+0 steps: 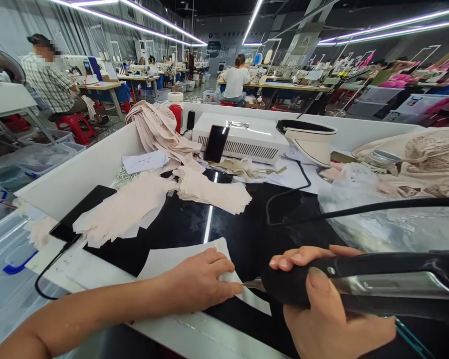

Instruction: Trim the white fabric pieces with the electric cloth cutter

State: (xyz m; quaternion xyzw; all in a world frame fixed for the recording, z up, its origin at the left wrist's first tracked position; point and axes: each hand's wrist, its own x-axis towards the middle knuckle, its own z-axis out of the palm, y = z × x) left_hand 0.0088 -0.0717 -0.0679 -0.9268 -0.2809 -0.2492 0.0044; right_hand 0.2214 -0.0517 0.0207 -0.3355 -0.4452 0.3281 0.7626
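Observation:
My left hand (205, 279) presses down on a white, curved flat piece (168, 259), its fingers bent and close together. Fabric or paper, I cannot tell which. At the top of this piece, a pale beige edge (221, 244) shows beside my knuckles. My right hand (325, 309) is wrapped round a thick black handheld tool (381, 274) with a silver side panel. The tool's thin metal tip (255, 284) points left, close to my left thumb and the piece's edge. Whether the tip touches the piece is hard to tell.
Cream fabric pieces (130, 207) lie in stacks on the black tabletop (247, 234). Behind stand a phone (216, 143), a white vented box (247, 134) and a cream visor (309, 139). A black cable (377, 205) crosses above a plastic bag (359, 219) at right.

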